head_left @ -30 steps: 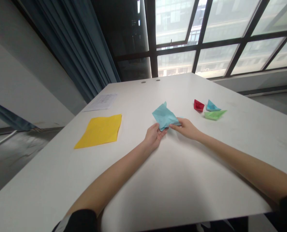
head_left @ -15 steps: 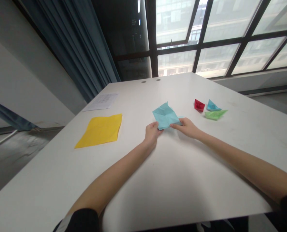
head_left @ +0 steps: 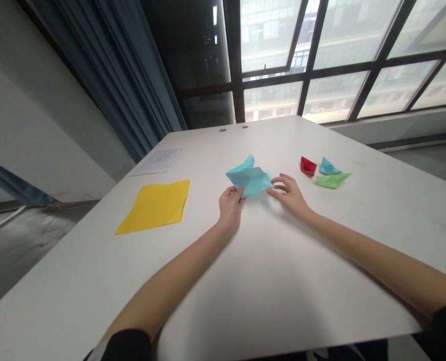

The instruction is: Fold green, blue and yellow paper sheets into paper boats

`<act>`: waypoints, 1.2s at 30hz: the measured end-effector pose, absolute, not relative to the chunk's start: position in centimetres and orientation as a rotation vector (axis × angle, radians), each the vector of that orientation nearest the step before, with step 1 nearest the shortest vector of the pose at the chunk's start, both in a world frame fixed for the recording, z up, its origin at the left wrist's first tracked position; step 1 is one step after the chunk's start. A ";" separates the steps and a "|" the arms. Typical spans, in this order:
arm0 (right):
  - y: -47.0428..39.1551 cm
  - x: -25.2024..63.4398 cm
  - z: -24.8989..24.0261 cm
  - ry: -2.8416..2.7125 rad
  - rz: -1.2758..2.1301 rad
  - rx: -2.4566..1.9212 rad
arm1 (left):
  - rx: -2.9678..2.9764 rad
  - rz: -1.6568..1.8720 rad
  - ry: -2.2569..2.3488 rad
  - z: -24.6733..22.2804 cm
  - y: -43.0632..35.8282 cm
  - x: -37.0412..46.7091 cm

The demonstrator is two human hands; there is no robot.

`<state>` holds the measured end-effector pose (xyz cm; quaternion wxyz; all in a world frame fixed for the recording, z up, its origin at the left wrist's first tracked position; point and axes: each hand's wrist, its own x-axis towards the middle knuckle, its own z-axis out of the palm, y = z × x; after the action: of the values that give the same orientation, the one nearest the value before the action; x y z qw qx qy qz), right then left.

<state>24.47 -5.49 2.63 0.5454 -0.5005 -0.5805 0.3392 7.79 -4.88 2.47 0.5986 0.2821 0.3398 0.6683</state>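
Observation:
A light blue folded paper is held above the white table, with one flap standing up at its upper left. My left hand pinches its lower left edge between thumb and fingers. At the paper's right corner is my right hand, its fingers spread apart and the fingertips beside or just touching the edge.
On the white table, yellow sheets lie at the left, with a printed white page behind them. Small folded papers in red, blue and green sit at the right.
The light blue paper has shifted left and turned, and a flap now rises from it. My right hand's fingers have spread from their grip on its edge.

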 end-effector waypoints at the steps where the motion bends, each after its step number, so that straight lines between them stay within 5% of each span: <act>1: -5.6 24.3 2.5 -1.330 0.888 -1.165 | 0.652 1.567 0.776 2.5 -4.8 7.8; 6: -6.1 23.3 2.1 -1.148 1.139 -0.970 | 0.692 1.539 0.738 2.2 -5.0 7.9; 36: -6.4 23.6 2.3 -1.580 0.893 -1.082 | 1.024 1.240 0.835 1.9 -6.2 8.8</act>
<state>23.61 -6.39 2.29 0.4918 -0.4459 -0.6511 0.3680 8.79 -6.15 1.91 0.6169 0.4446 0.3628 0.5387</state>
